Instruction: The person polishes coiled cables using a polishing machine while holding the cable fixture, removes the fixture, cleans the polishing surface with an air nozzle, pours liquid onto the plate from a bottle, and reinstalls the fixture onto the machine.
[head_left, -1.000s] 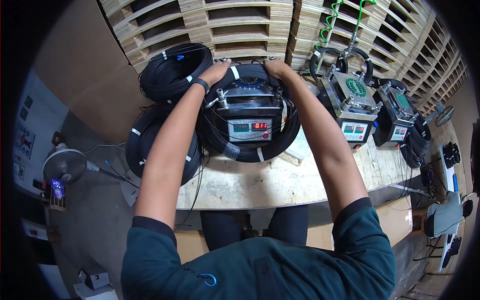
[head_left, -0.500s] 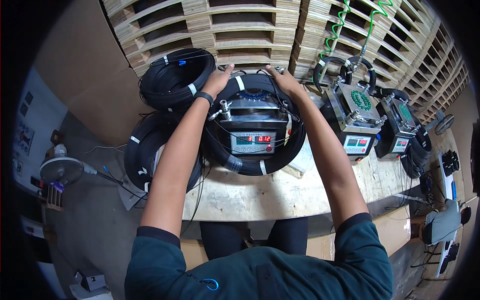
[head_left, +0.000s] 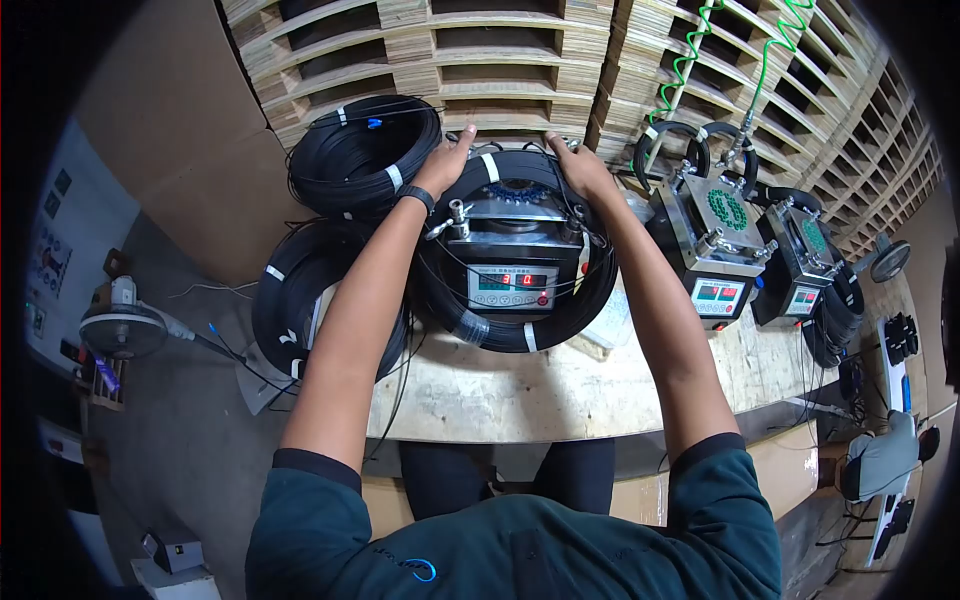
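Observation:
A large coil of black cable [head_left: 530,337], bound with white tape, stands around a black machine with a steel clamping plate [head_left: 515,207] and a lit red and green display [head_left: 512,282]. At the far left corner of the plate is my left hand [head_left: 447,166], with its thumb along the top. My right hand [head_left: 583,168] is at the far right corner in the same pose. Both hands seem closed around metal fittings there, but the fingers are mostly hidden. Two front clamp knobs [head_left: 457,215] stand untouched.
More black cable coils [head_left: 365,150] lie on the left of the wooden table [head_left: 470,400]. Two similar machines [head_left: 718,225] with green rings stand at right. Wooden pallets [head_left: 500,75] rise behind. A fan [head_left: 122,318] is at far left; a seated person [head_left: 885,460] is at far right.
The view has shifted slightly, with the scene a little farther right. Both hands remain at the far corners of the machine. The red digits on its display look different.

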